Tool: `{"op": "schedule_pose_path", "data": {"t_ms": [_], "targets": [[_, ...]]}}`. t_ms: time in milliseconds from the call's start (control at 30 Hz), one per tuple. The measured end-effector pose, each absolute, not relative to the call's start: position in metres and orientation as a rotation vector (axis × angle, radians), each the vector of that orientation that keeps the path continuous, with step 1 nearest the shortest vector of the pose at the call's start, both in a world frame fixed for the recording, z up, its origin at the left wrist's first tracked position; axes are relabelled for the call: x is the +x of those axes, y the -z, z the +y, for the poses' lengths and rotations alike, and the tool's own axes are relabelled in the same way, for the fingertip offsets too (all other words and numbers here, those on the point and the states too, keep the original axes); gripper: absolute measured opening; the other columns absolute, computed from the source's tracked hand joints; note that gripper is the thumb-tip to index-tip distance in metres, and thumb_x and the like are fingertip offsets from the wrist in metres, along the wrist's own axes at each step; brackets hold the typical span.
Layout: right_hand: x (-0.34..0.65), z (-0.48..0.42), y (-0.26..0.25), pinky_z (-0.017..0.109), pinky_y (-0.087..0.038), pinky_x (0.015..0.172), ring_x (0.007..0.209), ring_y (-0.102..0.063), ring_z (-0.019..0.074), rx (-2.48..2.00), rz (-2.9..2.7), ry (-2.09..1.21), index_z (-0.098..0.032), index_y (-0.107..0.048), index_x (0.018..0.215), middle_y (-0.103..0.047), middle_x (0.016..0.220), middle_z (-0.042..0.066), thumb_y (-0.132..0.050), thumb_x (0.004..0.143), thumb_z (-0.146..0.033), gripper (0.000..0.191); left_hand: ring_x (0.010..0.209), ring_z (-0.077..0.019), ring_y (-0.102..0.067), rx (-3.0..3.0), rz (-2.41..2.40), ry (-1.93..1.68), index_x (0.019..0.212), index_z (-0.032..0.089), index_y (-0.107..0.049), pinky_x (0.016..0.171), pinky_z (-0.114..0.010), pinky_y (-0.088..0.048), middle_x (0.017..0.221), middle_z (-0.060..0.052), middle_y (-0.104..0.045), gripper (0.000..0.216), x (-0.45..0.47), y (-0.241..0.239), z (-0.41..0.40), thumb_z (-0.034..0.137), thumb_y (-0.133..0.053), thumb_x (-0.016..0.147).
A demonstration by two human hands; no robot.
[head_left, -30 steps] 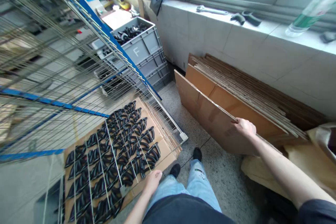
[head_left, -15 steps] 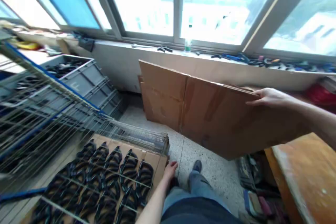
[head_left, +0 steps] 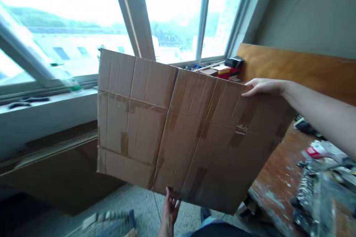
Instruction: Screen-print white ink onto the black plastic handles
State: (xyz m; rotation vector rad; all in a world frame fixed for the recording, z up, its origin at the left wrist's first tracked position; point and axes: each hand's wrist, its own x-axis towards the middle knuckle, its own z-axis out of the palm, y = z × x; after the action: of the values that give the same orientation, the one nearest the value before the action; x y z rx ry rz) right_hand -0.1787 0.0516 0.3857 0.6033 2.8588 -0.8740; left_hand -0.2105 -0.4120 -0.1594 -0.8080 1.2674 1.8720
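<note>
A large flattened cardboard sheet [head_left: 183, 126], creased and patched with brown tape, hangs tilted in front of me. My right hand [head_left: 264, 86] grips its upper edge toward the right, thumb on the near face and the other fingers mostly hidden behind. Under the lower edge, my left hand [head_left: 171, 207] has its fingers against the cardboard, supporting it from below. More flat cardboard [head_left: 69, 177] leans in a stack against the wall under the window, to the left of the sheet and apart from it.
A worn wooden table [head_left: 275, 181] at the right carries plastic bags [head_left: 319, 192] and loose parts. On the window ledge stand a clear bottle [head_left: 73, 85] and, farther right, small boxes [head_left: 222, 71]. The corner of a blurred rack [head_left: 108, 224] shows at the bottom left.
My view has swung to the right. The cardboard sheet has been lifted away from the leaning stack, and my left hand has come from beside the wire rack to its lower edge.
</note>
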Motion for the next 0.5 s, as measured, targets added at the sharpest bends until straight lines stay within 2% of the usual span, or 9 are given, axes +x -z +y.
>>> {"op": "schedule_pose_path", "data": {"t_ms": [100, 200, 267, 367, 500], "targets": [[-0.149, 0.124, -0.367, 0.044, -0.045, 0.099, 0.106, -0.064, 0.0236, 0.871, 3.153, 0.606, -0.008, -0.064, 0.12, -0.069, 0.112, 0.008, -0.072, 0.079, -0.042, 0.054, 0.117, -0.0244, -0.063, -0.727, 1.436, -1.867, 0.124, 0.028, -0.053, 0.084, -0.034, -0.057, 0.127, -0.011, -0.065, 0.044, -0.211, 0.152, -0.374, 0.054, -0.05, 0.088], [-0.117, 0.165, -0.332, 0.042, -0.046, 0.1, 0.107, -0.063, 0.0227, 0.985, 3.336, 0.417, -0.012, -0.064, 0.12, -0.068, 0.114, 0.007, -0.073, 0.077, -0.043, 0.054, 0.117, -0.0243, -0.063, -0.574, 1.581, -1.883, 0.125, 0.03, -0.05, 0.082, -0.034, -0.058, 0.126, -0.008, -0.066, 0.042, -0.228, 0.127, -0.345, 0.038, -0.061, 0.085], [-0.09, 0.165, -0.302, 0.039, -0.048, 0.098, 0.105, -0.064, 0.0206, 0.964, 3.324, 0.501, -0.015, -0.066, 0.117, -0.069, 0.113, 0.006, -0.068, 0.081, -0.041, 0.044, 0.119, -0.0254, -0.061, -0.442, 1.623, -1.88, 0.128, 0.029, -0.047, 0.082, -0.034, -0.058, 0.134, -0.009, -0.06, 0.049, -0.244, 0.107, -0.322, 0.031, -0.065, 0.082], [-0.037, 0.13, -0.255, 0.037, -0.046, 0.098, 0.107, -0.064, 0.021, 0.987, 3.238, 0.66, -0.019, -0.067, 0.113, -0.07, 0.114, 0.004, -0.065, 0.082, -0.034, 0.034, 0.121, -0.029, -0.059, -0.29, 1.667, -1.793, 0.129, 0.025, -0.046, 0.079, -0.034, -0.059, 0.14, -0.012, -0.055, 0.055, -0.262, 0.082, -0.281, 0.03, -0.067, 0.078], [0.054, 0.054, -0.203, 0.038, -0.045, 0.098, 0.109, -0.063, 0.0239, 1.23, 3.059, 0.932, -0.021, -0.069, 0.111, -0.07, 0.115, 0.005, -0.065, 0.081, -0.031, 0.032, 0.113, -0.0315, -0.064, -0.176, 1.797, -1.605, 0.123, 0.019, -0.049, 0.075, -0.036, -0.06, 0.129, -0.017, -0.061, 0.058, -0.258, 0.07, -0.232, 0.035, -0.071, 0.072]]}}
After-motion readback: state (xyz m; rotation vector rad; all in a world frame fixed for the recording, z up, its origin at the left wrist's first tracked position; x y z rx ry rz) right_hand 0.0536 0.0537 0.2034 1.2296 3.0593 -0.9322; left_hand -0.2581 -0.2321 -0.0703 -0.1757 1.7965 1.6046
